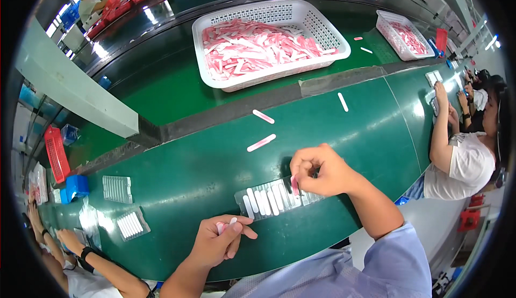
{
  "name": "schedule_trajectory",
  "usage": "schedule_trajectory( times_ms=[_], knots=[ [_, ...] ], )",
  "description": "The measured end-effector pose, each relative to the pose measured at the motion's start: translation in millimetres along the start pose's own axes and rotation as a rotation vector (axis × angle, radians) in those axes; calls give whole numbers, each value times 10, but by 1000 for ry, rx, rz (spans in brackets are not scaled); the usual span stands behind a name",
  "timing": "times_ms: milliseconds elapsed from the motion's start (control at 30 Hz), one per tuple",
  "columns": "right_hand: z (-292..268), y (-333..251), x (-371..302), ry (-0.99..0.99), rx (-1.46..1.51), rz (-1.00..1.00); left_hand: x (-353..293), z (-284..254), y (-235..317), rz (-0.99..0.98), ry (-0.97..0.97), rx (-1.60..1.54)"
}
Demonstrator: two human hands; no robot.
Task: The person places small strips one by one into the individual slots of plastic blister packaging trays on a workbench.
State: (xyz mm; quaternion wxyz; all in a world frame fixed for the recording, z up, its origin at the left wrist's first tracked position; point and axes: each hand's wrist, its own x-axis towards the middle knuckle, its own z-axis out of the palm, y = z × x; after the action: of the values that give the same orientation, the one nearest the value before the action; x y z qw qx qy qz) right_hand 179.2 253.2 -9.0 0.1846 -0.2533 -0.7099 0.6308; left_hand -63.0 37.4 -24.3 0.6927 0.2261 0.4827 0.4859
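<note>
While our right hand (318, 171) pinches a pink strip (294, 186) into the clear ribbed blister tray (274, 198) on the green conveyor belt (204, 169), our left hand (217, 239) grips several pink and white strips (226, 224) near the belt's edge. Flat white strips fill the tray's slots. Two loose strips (262, 130) lie farther up the matte belt, below a white perforated plastic basket (269, 40) heaped with more. Co-workers (462, 153) sit alongside.

Head-worn fisheye view, steeply down and close over the green belt (215, 163).
</note>
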Motion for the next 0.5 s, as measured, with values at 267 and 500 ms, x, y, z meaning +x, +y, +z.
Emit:
schedule_trajectory(
  times_ms=[267, 500],
  knots=[
    [-32, -42, 9, 32, 125, -52, 5, 11, 10, -15, 31, -27],
    [3, -38, 24, -38, 507, 85, 8, 9, 17, -6, 26, -38]
  ],
)
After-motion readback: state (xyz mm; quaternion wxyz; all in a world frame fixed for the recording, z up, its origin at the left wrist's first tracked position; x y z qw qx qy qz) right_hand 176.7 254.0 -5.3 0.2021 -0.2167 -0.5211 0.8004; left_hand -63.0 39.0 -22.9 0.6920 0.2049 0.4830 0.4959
